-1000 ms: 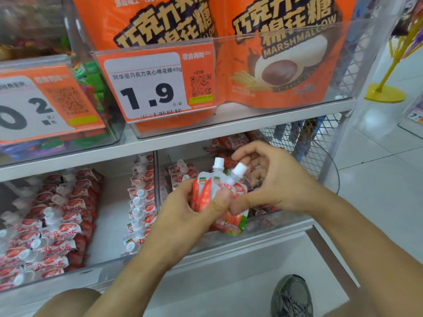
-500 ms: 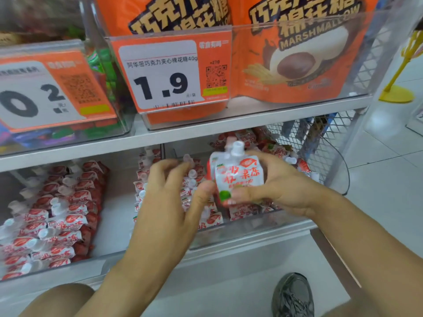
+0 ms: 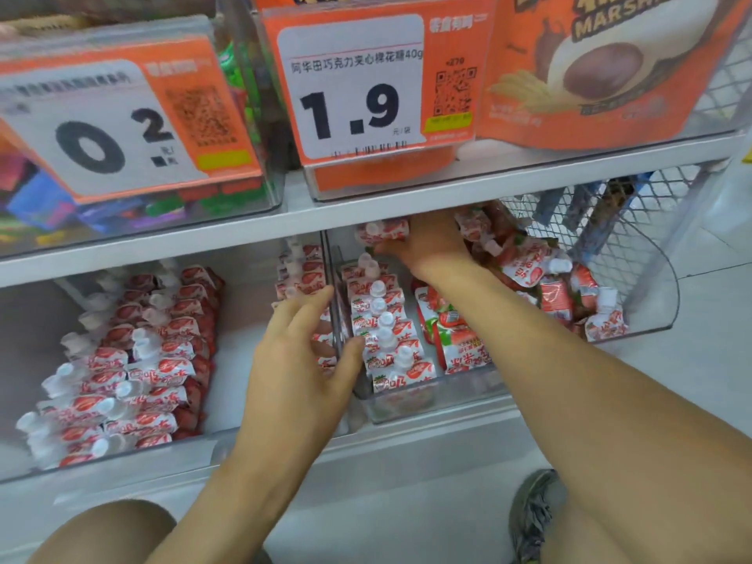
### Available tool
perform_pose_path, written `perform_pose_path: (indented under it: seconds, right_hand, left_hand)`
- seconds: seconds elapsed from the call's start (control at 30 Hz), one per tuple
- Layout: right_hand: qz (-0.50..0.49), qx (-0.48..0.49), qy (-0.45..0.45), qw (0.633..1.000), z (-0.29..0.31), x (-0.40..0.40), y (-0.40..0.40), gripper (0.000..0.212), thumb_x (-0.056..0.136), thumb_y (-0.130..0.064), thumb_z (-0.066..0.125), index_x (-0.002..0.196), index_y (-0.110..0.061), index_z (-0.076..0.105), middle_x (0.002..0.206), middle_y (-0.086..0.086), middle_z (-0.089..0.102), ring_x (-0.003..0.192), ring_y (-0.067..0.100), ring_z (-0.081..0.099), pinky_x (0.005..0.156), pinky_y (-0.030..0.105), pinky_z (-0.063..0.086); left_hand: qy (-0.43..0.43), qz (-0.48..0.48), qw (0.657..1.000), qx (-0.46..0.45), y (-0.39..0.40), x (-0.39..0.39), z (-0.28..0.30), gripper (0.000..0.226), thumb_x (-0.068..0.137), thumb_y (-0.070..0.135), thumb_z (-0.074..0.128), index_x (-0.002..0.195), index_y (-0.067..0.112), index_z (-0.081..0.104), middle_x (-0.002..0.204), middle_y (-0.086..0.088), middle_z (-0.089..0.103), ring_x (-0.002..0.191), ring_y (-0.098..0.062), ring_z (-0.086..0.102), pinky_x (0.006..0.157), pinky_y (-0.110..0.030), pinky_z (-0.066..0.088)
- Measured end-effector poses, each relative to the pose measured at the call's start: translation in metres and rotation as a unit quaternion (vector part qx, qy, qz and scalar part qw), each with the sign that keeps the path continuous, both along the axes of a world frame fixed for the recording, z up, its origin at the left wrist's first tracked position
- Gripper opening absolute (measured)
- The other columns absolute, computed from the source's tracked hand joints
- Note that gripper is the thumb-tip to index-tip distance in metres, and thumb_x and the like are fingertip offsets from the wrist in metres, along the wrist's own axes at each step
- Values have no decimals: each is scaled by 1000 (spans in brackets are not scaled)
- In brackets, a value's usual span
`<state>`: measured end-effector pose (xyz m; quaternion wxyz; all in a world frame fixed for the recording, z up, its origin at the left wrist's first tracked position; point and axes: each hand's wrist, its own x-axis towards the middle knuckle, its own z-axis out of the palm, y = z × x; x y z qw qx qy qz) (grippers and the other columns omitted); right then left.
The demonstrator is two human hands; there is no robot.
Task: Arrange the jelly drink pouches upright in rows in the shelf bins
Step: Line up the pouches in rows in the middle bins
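The right hand has moved from the front to 12 o'clock, deep in the right bin, fingers gripping a jelly pouch above the row's far end. The left hand, fingers now loose, rests on the bin divider. Placing seems next.

A shop: orange price tags front clear shelf bins stocked with marshmallow bags and drink pouches.
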<state>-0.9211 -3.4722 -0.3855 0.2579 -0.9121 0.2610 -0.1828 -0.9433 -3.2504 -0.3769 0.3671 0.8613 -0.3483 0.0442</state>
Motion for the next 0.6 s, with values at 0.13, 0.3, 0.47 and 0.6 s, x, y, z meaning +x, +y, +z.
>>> perform_pose_path:
  seconds: [0.13,0.3,0.47,0.6]
  right_hand:
    - [9,3,10,1000,-8,14,-2,66,82,-35,78,135,-9,48,138,9,53,130,25,48,103,23,35]
    - [17,-10,15,1000,-9,13,-7,44,90,-17,69,130,-9,55,135,9,57,127,24,52,97,19,36]
    - [-1,-47,-23,999,-16,24,-10,38,82,-14,77,118,-13,66,125,4,64,119,21,57,95,21,38]
    - [2,-99,-18,995,-20,29,-12,26,78,-9,77,102,-15,68,108,4,67,100,19,59,80,23,41]
  left_hand:
    - [14,-14,1000,-16,2,4,0,56,77,27,76,130,21,58,112,12,54,74,3,61,66,2,40]
    - [15,-17,1000,-19,2,7,1,58,78,27,76,132,21,56,108,13,50,80,2,58,66,5,38]
    - [22,-17,999,-30,3,5,-1,59,78,25,76,133,20,56,110,13,49,81,0,59,69,4,39]
    - [18,-13,999,-31,1,4,-2,58,78,24,76,133,19,56,109,13,49,80,1,58,69,4,39]
